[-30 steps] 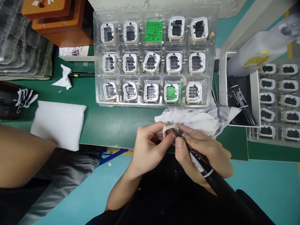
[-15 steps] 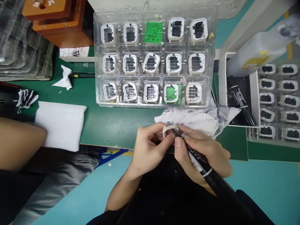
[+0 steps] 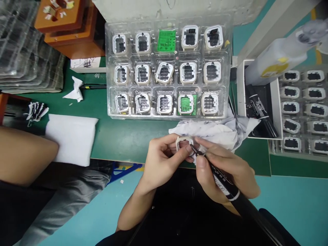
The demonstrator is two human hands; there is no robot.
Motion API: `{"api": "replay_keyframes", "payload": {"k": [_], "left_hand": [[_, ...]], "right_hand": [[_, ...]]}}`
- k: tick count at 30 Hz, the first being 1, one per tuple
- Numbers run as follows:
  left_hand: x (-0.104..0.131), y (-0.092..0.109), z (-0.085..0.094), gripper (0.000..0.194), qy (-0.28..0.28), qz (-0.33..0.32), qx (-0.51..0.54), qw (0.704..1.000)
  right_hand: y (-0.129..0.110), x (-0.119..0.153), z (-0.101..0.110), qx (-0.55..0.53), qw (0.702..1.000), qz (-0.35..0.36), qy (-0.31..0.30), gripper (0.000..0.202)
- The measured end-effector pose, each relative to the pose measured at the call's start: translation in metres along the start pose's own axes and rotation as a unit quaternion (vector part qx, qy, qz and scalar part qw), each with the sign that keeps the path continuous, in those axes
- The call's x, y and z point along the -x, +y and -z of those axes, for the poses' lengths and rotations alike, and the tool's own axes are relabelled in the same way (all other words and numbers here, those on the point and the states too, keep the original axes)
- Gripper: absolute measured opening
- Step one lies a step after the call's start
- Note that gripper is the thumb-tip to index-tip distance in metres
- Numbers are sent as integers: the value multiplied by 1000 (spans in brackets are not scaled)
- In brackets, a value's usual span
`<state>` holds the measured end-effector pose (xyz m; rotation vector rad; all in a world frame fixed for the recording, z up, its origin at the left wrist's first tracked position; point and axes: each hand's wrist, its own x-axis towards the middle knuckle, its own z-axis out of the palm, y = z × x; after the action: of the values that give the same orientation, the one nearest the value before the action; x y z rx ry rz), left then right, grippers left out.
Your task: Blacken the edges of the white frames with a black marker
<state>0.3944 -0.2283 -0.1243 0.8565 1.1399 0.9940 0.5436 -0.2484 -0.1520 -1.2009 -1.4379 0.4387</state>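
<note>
Between its thumb and fingers, my left hand [image 3: 162,160] pinches a small off-white frame [image 3: 181,140], held upright near the table's front edge. My right hand [image 3: 227,169] grips a black marker pen [image 3: 222,182], whose dark tip touches or nearly touches the frame's right side, by my left thumb. Fingers hide part of the frame. Beyond my hands, a clear plastic tray [image 3: 166,118] holds rows of similar frames and a green label [image 3: 166,40]. A crumpled white cloth [image 3: 217,131] lies just behind my right hand.
On the right stand a white box [image 3: 280,116] with black markers, a spray bottle [image 3: 274,66] and another tray of frames [image 3: 302,100]. At left are a folded white cloth [image 3: 70,140], an orange block [image 3: 60,17], stacked trays [image 3: 28,61] and another person's arm [image 3: 25,155].
The marker and my right hand have shifted slightly right and down, drawing the tip back a little. The frame is tilted somewhat differently in my left hand. The camera view has shifted slightly.
</note>
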Motion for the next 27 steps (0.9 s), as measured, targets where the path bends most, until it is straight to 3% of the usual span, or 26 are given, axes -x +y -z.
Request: {"api": "replay_keyframes", "payload": {"k": [2, 5, 8, 11, 13, 16, 19, 21, 23, 25, 27], "left_hand": [[-1, 2, -1, 26, 5, 11, 11, 1000], [-1, 0, -2, 29, 21, 8, 8, 1000], [1, 2, 0, 29, 28, -18, -29, 999], [-3, 20, 6, 19, 21, -86, -107, 990], [-15, 40, 12, 13, 8, -139, -161, 977], [-55, 75, 18, 26, 44, -216, -223, 950], [-118, 106, 22, 48, 162, -291, -289, 898], [-161, 121, 25, 45, 201, -326, -350, 855], [-194, 129, 27, 33, 200, -312, -423, 827], [-211, 130, 27, 30, 193, -295, -485, 800], [-213, 127, 23, 28, 197, -293, -537, 766]], "right_hand": [[-1, -3, 4, -11, 999, 32, 40, 15], [-1, -9, 15, -37, 997, 63, 22, 14], [2, -10, 26, -42, 996, 57, 57, 23], [7, -7, 33, -65, 997, -9, 45, 24], [10, -6, 34, -90, 995, -14, 39, 25], [11, -6, 30, -88, 994, 11, 58, 27], [7, -8, 24, -61, 995, 30, 67, 29], [4, -9, 22, -59, 995, 30, 70, 27], [1, -10, 21, -63, 995, 25, 72, 25], [0, -11, 22, -66, 994, 19, 81, 24], [0, -11, 22, -63, 995, 7, 83, 22]]}}
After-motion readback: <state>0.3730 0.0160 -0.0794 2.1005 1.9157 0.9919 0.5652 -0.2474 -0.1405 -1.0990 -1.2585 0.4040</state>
